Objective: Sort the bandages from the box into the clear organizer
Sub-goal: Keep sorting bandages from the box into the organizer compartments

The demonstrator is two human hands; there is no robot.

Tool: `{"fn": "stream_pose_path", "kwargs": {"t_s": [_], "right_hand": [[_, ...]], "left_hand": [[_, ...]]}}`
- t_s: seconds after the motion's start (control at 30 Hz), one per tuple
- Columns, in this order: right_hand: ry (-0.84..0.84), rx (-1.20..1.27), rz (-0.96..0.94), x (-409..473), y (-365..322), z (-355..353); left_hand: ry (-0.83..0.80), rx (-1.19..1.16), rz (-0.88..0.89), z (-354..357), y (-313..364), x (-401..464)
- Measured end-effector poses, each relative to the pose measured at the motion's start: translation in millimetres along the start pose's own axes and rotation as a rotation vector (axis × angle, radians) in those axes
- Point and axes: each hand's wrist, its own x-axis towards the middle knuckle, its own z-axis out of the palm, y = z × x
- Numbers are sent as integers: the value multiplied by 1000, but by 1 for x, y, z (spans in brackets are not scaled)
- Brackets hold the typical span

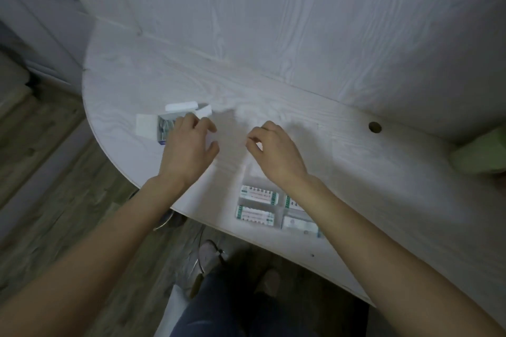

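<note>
White box [164, 126] under left hand [189, 148], fingers loosely curled.

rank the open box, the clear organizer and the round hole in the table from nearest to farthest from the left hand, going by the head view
From the left hand:
1. Open box: right at its fingers, on the table's left side.
2. Clear organizer: to its right, near the table's front edge, partly under the right forearm.
3. Round hole: far right, beyond the right hand.
</note>
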Motion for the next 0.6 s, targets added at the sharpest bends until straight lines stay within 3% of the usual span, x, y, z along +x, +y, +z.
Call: {"fn": "stream_pose_path", "kwargs": {"t_s": [0.1, 0.3, 0.43, 0.6], "right_hand": [[16, -11, -92, 30, -36, 16], [-100, -158, -87, 75, -71, 47], [-134, -224, 21, 86, -79, 57], [-202, -517, 119, 107, -104, 79]], "left_hand": [[-41, 50, -55, -19, -45, 13], [-354, 85, 136, -29, -116, 36], [-394, 104, 239, -26, -123, 46], [-391, 115, 275, -24, -130, 53]]}}
